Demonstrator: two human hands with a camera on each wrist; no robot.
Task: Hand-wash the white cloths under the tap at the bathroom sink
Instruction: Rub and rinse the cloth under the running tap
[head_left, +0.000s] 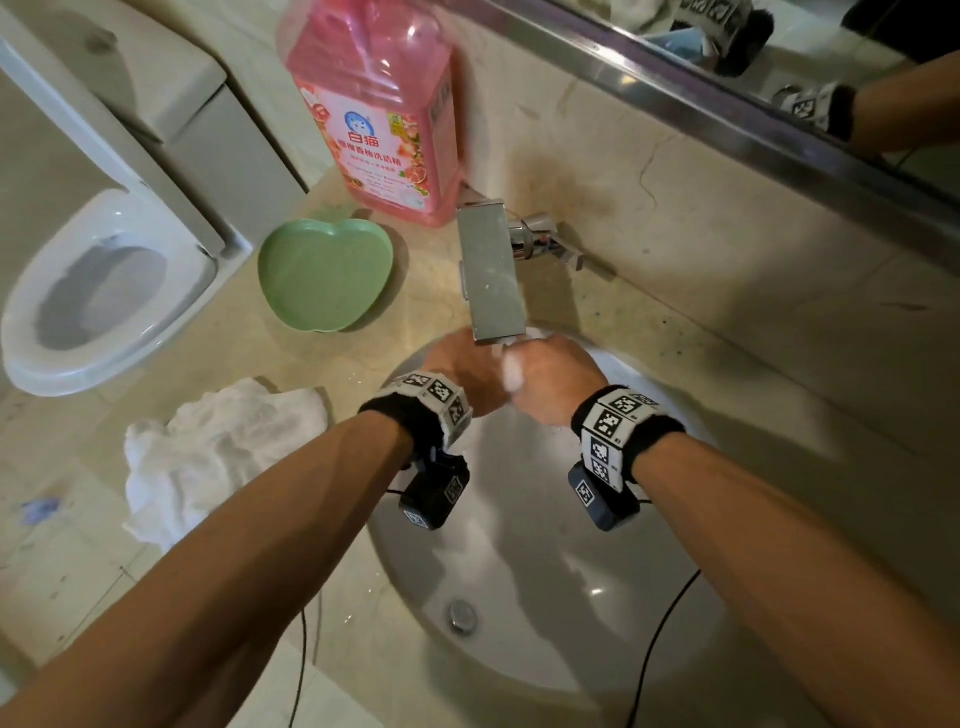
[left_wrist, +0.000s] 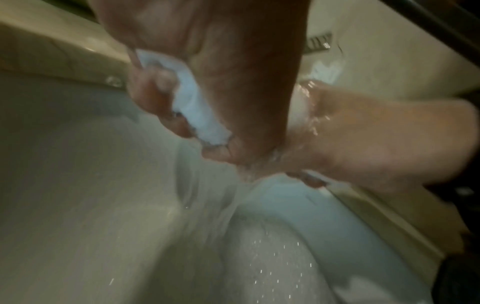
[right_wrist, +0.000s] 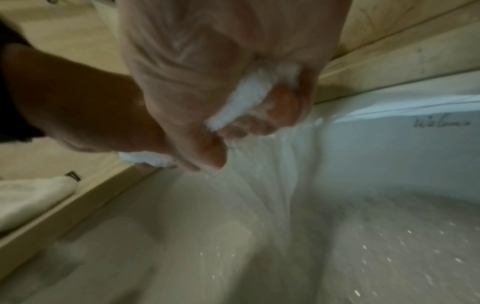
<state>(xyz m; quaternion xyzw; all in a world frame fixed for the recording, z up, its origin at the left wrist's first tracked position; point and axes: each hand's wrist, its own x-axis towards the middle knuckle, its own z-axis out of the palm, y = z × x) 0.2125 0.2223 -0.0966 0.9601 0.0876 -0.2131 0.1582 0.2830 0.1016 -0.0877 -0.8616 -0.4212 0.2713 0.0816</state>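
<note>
Both hands meet under the flat steel tap (head_left: 491, 270), over the back of the white sink (head_left: 545, 597). My left hand (head_left: 462, 371) and right hand (head_left: 550, 376) each grip part of a small wet white cloth (head_left: 513, 370). In the left wrist view my curled left fingers (left_wrist: 153, 98) squeeze the white cloth (left_wrist: 194, 107), and water streams down from it. Seen from the right wrist, the fingers (right_wrist: 283, 105) of that hand curl round the cloth (right_wrist: 246, 96), with water running off below. A second white cloth (head_left: 218, 452) lies crumpled on the counter to the left of the sink.
A pink detergent jug (head_left: 379, 109) stands at the back of the counter, with a green apple-shaped dish (head_left: 324, 273) in front of it. A toilet (head_left: 98, 280) sits at the far left. The sink drain (head_left: 461, 616) is near the front. A mirror (head_left: 779, 67) runs along the wall.
</note>
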